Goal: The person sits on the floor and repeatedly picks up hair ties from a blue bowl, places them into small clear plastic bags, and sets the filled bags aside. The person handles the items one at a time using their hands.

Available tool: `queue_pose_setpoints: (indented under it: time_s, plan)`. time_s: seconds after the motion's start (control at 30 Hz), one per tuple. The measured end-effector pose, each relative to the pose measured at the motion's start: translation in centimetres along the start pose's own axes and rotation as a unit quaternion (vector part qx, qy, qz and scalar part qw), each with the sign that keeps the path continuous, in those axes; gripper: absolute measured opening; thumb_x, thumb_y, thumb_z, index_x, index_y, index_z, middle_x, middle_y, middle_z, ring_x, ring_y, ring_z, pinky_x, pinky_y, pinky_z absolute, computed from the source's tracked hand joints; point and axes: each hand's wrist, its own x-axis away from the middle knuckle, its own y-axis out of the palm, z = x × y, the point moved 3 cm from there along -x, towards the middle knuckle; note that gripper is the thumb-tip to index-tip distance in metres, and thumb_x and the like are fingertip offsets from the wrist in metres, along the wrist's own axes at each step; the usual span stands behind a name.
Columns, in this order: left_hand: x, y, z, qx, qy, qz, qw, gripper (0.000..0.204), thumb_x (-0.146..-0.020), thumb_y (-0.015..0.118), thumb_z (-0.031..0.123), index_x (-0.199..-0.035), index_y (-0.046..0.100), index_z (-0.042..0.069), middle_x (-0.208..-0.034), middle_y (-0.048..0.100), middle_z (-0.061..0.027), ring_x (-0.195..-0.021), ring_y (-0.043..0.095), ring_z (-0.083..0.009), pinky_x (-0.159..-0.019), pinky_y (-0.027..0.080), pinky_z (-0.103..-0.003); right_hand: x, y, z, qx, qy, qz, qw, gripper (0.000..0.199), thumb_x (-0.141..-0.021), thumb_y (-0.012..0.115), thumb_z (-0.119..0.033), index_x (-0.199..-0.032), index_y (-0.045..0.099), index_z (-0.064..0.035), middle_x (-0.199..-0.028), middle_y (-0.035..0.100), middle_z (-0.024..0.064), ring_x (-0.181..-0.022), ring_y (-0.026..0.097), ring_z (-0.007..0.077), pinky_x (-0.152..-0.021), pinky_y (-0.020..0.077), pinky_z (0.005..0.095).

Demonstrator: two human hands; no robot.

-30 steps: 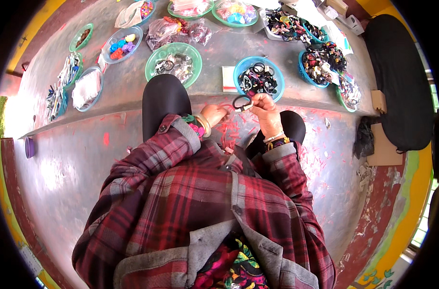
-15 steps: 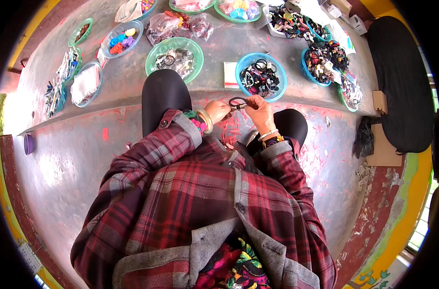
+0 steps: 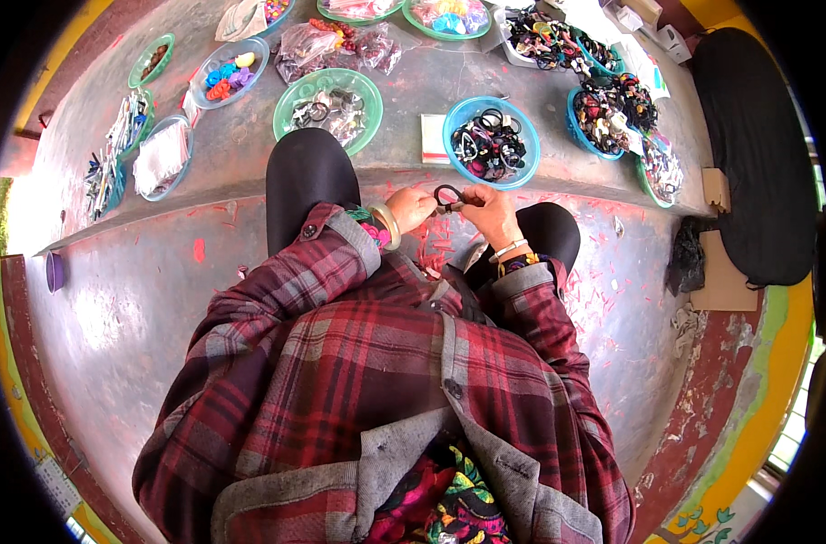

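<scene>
Between my two hands, above my lap, is a black hair tie (image 3: 441, 191) forming a round loop. My left hand (image 3: 411, 208) pinches it from the left with closed fingertips. On the other side my right hand (image 3: 492, 216) grips its lower part, where a small lighter piece shows; the fingers hide the detail. Just beyond the hands stands a blue basket (image 3: 446, 138) holding black hair ties, some with coloured pieces. A green basket (image 3: 279, 116) with clear plastic packets and rings sits further left.
More baskets line the raised ledge (image 3: 404, 136): a blue one (image 3: 571, 122) of hair ties at right, one (image 3: 200, 95) with coloured pieces at left. A white pad (image 3: 434, 139) lies beside the near blue basket. Red scraps (image 3: 603, 249) litter the lower floor.
The hair tie has turned from a flattened oval to a rounder loop. Both hands have shifted only slightly, and the right fingers now sit lower on it.
</scene>
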Motion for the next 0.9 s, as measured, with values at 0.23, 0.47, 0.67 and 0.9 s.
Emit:
queue_pose_setpoints:
  time_s: [0.23,0.47,0.67,0.9]
  plan:
    - [0.8,-0.5,2.0,0.187,-0.185,-0.067,0.962,0.028,-0.083,0.043,0.025,-0.085,0.06,0.002,-0.074,0.061,-0.009,-0.053,0.058,-0.0195,-0.049,0.049,-0.032,0.2,-0.4,-0.6,-0.022,0.04,-0.065,0.997,0.011,-0.065,0.064,-0.005,-0.073,0.061,0.0017,-0.061,0.056,-0.0004,-0.057,0.048,0.0054,-0.051,0.038,0.0209]
    - [0.7,0.4,1.0,0.281,-0.156,-0.128,0.938,0.027,-0.085,0.046,0.02,-0.103,0.055,0.002,-0.088,0.06,-0.0059,-0.064,0.058,-0.0134,-0.053,0.05,-0.027,0.0,-0.3,0.3,0.064,0.035,-0.052,0.996,0.015,-0.063,0.067,-0.008,-0.073,0.062,0.0011,-0.06,0.057,0.0017,-0.056,0.049,0.0073,-0.052,0.0395,0.0228]
    - [0.5,1.3,0.6,0.347,-0.085,-0.213,0.91,0.037,-0.079,0.049,0.0,-0.116,0.048,0.001,-0.099,0.058,-0.006,-0.084,0.058,-0.0134,-0.069,0.049,-0.027,-0.2,-0.4,1.3,0.037,0.073,-0.053,0.995,0.022,-0.06,0.07,-0.025,-0.072,0.065,-0.0066,-0.069,0.062,0.01,-0.065,0.06,0.0242,-0.061,0.0461,0.0327]
    - [0.5,1.3,0.4,0.236,-0.094,-0.208,0.945,0.037,-0.078,0.049,-0.004,-0.115,0.048,-0.001,-0.1,0.059,-0.0063,-0.084,0.057,-0.0136,-0.071,0.049,-0.027,0.0,-0.2,-0.2,0.127,-0.031,-0.065,0.989,0.014,-0.059,0.068,-0.015,-0.069,0.064,-0.0059,-0.075,0.061,0.0073,-0.074,0.059,0.0223,-0.067,0.0456,0.0304]
